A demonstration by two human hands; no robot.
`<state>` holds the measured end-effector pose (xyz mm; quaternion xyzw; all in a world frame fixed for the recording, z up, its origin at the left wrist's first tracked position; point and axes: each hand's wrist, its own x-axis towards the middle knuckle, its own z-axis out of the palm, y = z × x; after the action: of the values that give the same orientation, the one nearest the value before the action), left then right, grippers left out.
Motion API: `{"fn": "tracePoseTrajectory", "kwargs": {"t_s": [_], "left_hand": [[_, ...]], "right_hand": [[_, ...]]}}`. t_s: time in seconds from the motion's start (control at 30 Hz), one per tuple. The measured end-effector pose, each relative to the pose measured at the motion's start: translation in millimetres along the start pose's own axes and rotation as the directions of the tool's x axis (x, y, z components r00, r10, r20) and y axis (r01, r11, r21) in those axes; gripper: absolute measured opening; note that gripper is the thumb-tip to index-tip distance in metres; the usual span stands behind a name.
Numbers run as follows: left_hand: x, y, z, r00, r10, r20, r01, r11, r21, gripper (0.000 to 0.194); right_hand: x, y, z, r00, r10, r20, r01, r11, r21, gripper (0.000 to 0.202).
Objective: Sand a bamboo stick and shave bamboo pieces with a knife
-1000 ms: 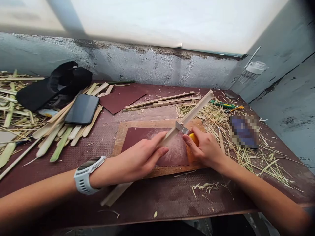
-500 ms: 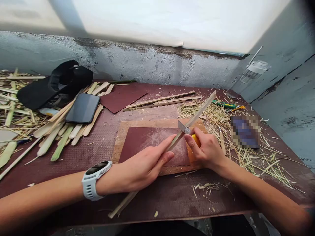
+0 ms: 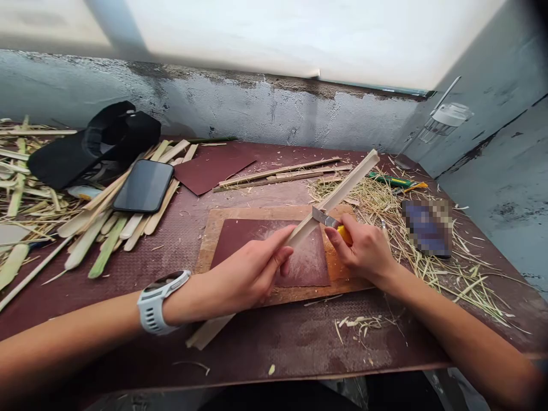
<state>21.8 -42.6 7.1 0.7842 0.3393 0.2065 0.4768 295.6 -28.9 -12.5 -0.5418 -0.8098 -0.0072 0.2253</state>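
My left hand [image 3: 252, 271], with a white watch [image 3: 160, 299] on its wrist, is closed round a long pale bamboo strip [image 3: 349, 181] that slants from lower left to upper right. In my right hand [image 3: 363, 248] is a yellow utility knife [image 3: 343, 234], held closed by the fingers, its short blade resting against the strip's edge just beyond my left fingers. Below both hands lies a sheet of dark red sandpaper [image 3: 240, 245] on a wooden board [image 3: 209, 240], dusted pale in the middle. My left palm hides part of the strip.
At left, a phone [image 3: 143, 185] and a black cap [image 3: 94, 145] rest on piled flat bamboo strips [image 3: 88, 251]. Another sandpaper sheet [image 3: 209, 168] lies behind. To the right are thin shavings [image 3: 428, 285], a green cutter [image 3: 391, 181], a pixelated item [image 3: 426, 228] and a clear cup [image 3: 445, 123].
The strip has been turned so a broader pale face shows. My right hand and the knife have shifted slightly to the right, and the blade lies at a different angle on the strip.
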Motion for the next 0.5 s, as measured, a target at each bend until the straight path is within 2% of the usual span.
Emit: {"fn": "tracePoseTrajectory", "kwargs": {"t_s": [0.1,0.2,0.33,0.5], "left_hand": [[2,-2,-4.1,1.000,-0.014,-0.024,0.015,0.999,0.042,0.037],[3,-5,-9.7,0.995,-0.002,-0.095,0.025,0.970,0.241,0.032],[2,-3,-14.6,0.995,-0.024,-0.099,0.064,0.905,0.421,0.032],[0,3,-19.6,0.995,-0.010,-0.100,0.059,0.867,0.496,0.033]], "right_hand": [[1,6,1,0.999,-0.041,-0.013,0.039,0.994,-0.101,0.047],[2,7,-1,0.997,-0.077,-0.032,0.068,0.975,-0.210,0.050],[4,9,-7,0.992,-0.117,-0.038,0.096,0.928,-0.361,0.051],[10,12,-13,0.992,-0.122,-0.012,0.109,0.920,-0.376,0.053]]}}
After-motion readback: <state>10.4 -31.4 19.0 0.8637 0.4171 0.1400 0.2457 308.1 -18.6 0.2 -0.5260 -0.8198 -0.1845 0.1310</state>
